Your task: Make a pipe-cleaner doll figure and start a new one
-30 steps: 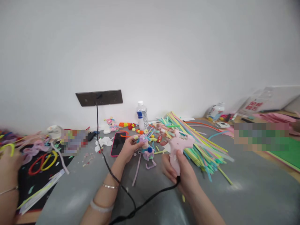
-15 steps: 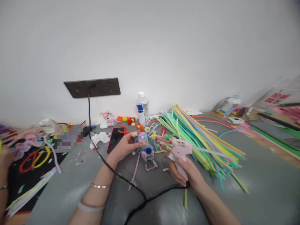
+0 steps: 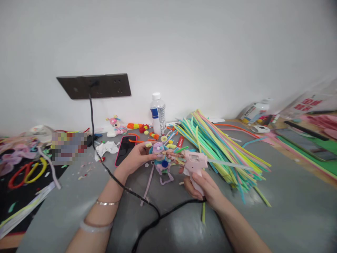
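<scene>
Between the fingers of my left hand [image 3: 138, 156] is a small purple and blue pipe-cleaner doll [image 3: 159, 158], held upright, with a dark blue pompom on its front. My right hand [image 3: 201, 184] is wrapped round the handle of a pink hot glue gun [image 3: 195, 163]. A clear glue stick [image 3: 229, 164] pokes out of the gun's back. Its nozzle end points left and reaches the doll's side; whether the tip touches cannot be made out. Below the doll, a bent purple pipe-cleaner loop [image 3: 166, 179] shows. A straight purple pipe cleaner [image 3: 147, 184] lies beside it on the grey table.
A large heap of pastel pipe cleaners [image 3: 223, 151] spreads at the right. A black cord [image 3: 113, 174] crosses my left forearm from the wall socket [image 3: 94, 86]. Behind stand a bottle [image 3: 158, 114] and a finished-looking pink doll [image 3: 116, 125]. A phone [image 3: 125, 151] and scissors [image 3: 27, 174] lie leftward.
The glue gun's nozzle has come closer to the doll's side. The whole view has shifted slightly, and the other person's hand at the far left has left the picture.
</scene>
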A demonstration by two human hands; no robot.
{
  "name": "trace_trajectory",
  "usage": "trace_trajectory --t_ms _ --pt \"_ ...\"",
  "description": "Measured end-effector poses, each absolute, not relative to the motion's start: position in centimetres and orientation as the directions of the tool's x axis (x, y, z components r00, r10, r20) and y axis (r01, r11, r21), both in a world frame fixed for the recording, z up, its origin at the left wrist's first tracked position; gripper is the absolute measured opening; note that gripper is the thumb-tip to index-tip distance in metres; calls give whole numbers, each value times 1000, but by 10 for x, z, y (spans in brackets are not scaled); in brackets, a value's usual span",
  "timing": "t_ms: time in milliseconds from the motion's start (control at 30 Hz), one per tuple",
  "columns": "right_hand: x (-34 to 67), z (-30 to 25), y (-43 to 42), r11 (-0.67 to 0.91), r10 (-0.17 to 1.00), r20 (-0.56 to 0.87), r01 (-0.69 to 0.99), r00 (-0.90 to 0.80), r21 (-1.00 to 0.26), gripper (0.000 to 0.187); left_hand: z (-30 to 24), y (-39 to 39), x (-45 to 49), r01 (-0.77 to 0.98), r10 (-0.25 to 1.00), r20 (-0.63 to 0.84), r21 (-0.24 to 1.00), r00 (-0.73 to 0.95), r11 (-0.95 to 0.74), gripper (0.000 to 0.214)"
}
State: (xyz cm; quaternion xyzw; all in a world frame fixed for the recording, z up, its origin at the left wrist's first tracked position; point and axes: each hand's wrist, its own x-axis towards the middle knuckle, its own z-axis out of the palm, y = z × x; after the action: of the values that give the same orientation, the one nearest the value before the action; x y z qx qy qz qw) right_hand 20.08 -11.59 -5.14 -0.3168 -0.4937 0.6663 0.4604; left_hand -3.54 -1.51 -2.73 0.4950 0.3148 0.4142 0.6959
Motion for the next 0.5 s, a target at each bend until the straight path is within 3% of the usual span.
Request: trace_trajectory --t_ms 500 --pt "200 -51 -116 -57 935 35 -248 -353 -967 43 -26 -16 -35 -264 893 -15 953 451 150 47"
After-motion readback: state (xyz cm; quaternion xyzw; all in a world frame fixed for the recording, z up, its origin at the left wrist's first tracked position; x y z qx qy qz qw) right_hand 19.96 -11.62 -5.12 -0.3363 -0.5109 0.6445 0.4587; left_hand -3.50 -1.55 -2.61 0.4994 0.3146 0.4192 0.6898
